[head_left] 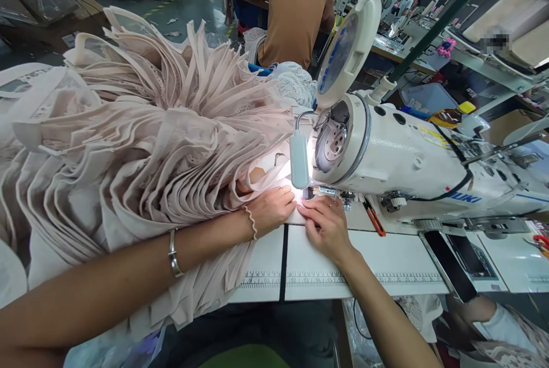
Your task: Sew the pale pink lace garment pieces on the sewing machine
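Observation:
A large heap of pale pink fabric pieces [163, 168] covers the left of the sewing table and hangs over its front edge. My left hand [272, 208] is closed on the edge of a piece of this fabric, just left of the needle area. Close by on the right, my right hand [326, 219] has its fingertips pressed together at the same bright spot, under the head of the white sewing machine [386, 151]. The fabric between the fingertips is mostly washed out by light. A small lamp [299, 159] hangs directly above my hands.
An orange cutter [374, 217] lies beside the machine base. A phone [449, 265] rests at the table's right front, with red-handled scissors [541, 241] farther right. A printed ruler [364, 279] runs along the front edge. A person in a brown shirt [295, 8] sits ahead.

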A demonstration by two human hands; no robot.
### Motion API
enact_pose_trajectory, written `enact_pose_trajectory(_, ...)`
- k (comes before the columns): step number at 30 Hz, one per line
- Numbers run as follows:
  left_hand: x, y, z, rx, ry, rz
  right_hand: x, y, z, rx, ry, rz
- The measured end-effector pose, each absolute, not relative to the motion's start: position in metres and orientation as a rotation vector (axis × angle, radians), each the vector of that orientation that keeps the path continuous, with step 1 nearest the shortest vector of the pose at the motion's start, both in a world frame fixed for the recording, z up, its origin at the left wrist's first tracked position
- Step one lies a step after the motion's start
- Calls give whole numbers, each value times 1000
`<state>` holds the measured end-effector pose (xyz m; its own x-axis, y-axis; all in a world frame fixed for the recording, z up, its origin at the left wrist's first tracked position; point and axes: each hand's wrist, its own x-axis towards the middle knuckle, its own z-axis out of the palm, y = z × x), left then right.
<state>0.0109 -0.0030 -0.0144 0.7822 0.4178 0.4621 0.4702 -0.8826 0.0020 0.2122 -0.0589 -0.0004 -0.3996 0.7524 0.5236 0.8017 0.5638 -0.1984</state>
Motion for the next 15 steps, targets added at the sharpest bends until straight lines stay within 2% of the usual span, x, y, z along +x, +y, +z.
enact_pose_trajectory(5, -1, -2, -8, -2938, -769, -767, 215, -58, -7, -1395, -2145, 3)
enact_pose_trajectory(15, -5, 0, -11, -2991, -706, -761, 222, -55, -13, -1279, -2206, 44)
